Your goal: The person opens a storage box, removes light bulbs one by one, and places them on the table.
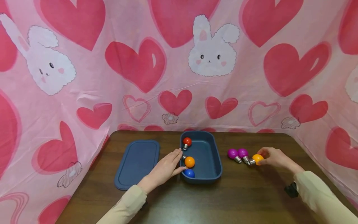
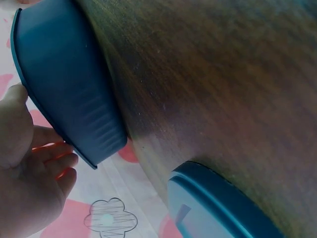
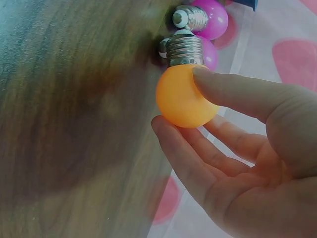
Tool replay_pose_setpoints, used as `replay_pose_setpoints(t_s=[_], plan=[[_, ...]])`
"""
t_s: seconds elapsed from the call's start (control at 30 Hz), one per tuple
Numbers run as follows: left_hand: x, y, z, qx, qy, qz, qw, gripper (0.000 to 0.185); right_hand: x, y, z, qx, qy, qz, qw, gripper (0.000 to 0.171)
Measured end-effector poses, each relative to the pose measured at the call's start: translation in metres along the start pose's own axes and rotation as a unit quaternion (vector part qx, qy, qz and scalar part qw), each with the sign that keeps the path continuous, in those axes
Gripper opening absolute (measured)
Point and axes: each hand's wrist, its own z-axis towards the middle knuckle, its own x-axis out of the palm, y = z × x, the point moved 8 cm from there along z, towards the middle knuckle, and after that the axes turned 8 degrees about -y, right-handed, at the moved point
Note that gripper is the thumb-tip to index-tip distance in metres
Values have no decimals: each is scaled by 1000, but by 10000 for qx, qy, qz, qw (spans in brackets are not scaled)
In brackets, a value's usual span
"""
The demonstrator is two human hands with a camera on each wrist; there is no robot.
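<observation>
A flat dark-blue plastic lid (image 1: 137, 163) is seen lying on the dark-brown wooden surface (image 1: 223, 199), two round magenta bulbs with metal screw bases (image 1: 237, 154) are seen side by side near its right end, and a pink heart-and-rabbit printed cloth (image 1: 179, 62) is hung behind.

The blue bulb (image 1: 189, 173) sits half hidden behind the tub's (image 1: 212, 177) wall, just beside the left fingers (image 1: 176, 155). In the left wrist view the lid (image 2: 223, 208) runs off the bottom edge.

Staged tabletop booth: bunny-and-heart backdrop (image 1: 179, 62), wooden table (image 1: 195, 202)
</observation>
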Motion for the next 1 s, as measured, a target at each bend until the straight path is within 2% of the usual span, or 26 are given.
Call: replay_pose_setpoints(t_s=[0.23,0.47,1.0], plan=[[-2,0,1,-31,2,1,10000,64,1,-4,-4,44,-79,-36,10000,35],[1,0,0,-47,90,5,9999,64,12,-1,-5,97,135,91,9998,36],[2,0,-1,-92,77,-53,9999,64,21,-3,-3,296,227,303,9988,39]])
